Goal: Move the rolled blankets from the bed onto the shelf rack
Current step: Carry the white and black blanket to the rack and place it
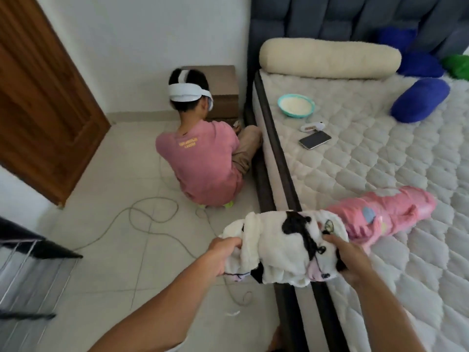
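A rolled white blanket with black cow patches (276, 247) hangs in the air over the bed's near left edge. My left hand (223, 252) grips its left end and my right hand (352, 260) grips its right end. A rolled pink blanket (380, 214) lies on the quilted white mattress (380, 161) just behind it. Three blue rolls (420, 100) rest near the headboard at the far right. The black shelf rack (33, 252) with wire shelves stands at the lower left edge.
A person in a pink shirt (200, 163) sits on the tiled floor beside the bed. Cables (152, 214) loop across the floor. On the mattress lie a cream bolster (330, 58), a bowl (295, 105), a phone (314, 139) and a green roll (458, 66). A wooden door (43, 92) stands left.
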`<state>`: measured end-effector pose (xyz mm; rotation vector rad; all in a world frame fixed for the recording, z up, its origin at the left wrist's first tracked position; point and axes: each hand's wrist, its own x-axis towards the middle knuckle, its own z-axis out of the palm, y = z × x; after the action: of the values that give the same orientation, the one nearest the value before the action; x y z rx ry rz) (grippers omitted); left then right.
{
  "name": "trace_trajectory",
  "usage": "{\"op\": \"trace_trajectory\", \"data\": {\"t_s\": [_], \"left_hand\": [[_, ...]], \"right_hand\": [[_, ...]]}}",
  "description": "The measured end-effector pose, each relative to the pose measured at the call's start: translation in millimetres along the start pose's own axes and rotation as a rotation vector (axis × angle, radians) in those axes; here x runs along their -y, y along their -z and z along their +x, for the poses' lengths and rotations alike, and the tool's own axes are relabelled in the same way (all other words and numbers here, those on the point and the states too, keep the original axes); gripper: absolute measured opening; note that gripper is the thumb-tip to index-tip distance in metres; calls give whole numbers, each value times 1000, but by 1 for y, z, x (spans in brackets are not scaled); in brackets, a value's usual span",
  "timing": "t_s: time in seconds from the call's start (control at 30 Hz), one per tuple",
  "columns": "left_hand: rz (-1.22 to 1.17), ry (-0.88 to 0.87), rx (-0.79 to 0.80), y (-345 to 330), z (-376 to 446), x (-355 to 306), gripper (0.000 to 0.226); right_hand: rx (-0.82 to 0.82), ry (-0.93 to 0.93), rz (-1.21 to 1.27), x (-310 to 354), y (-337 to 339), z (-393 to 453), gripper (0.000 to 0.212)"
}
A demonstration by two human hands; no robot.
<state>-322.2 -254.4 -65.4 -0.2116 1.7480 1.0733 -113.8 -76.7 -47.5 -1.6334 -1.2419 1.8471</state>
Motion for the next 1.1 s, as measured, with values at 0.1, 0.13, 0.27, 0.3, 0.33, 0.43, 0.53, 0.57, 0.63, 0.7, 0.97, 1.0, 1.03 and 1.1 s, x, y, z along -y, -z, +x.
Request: {"op": "trace_trajectory", "data": {"t_s": [0.1, 0.13, 0.27, 0.3, 0.33, 0.43, 0.53, 0.57, 0.63, 0.7, 0.97, 1.0, 1.03, 1.1], "left_hand": [[-185, -99, -161, 89, -11, 9, 48], [-257, -142, -218, 118, -14, 12, 50], [-502, -262, -387, 220, -35, 32, 60], [-574, -257, -413, 240, -38, 38, 66], [-650, -231, -410, 257, -42, 46, 73], [-890, -254, -316, 299, -52, 62, 73], [-1016, -382, -223, 335, -55, 67, 58], [-1036, -420, -208, 348, -53, 64, 64], [-1122, -467, -206, 377, -43, 58, 80], [-1237, -476, -238, 408, -29, 51, 81], [-1423, -457, -402, 521, 12, 49, 66], [-1429, -440, -441, 533, 12, 51, 63], [-1443, -423, -478, 546, 14, 53, 63], [-1450, -427, -517, 577, 21, 59, 70]], "right_hand": [[175, 21, 38, -6, -83, -30, 24], [236, 29, 56, -8, -109, -41, 18], [447, 44, 83, -10, -212, -83, 12], [490, 21, 93, -11, -237, -92, 14], [524, -9, 105, -11, -262, -99, 18], [612, -84, 124, -16, -333, -120, 23], [754, -112, 80, -28, -399, -140, 17], [794, -124, 56, -34, -421, -145, 16], [859, -150, -3, -48, -462, -152, 17], [900, -172, -70, -62, -500, -155, 21], [1007, -227, -304, -99, -633, -170, 32], [1019, -229, -329, -103, -648, -175, 33], [1029, -243, -344, -108, -662, -180, 34], [1050, -289, -357, -120, -688, -192, 35]]}}
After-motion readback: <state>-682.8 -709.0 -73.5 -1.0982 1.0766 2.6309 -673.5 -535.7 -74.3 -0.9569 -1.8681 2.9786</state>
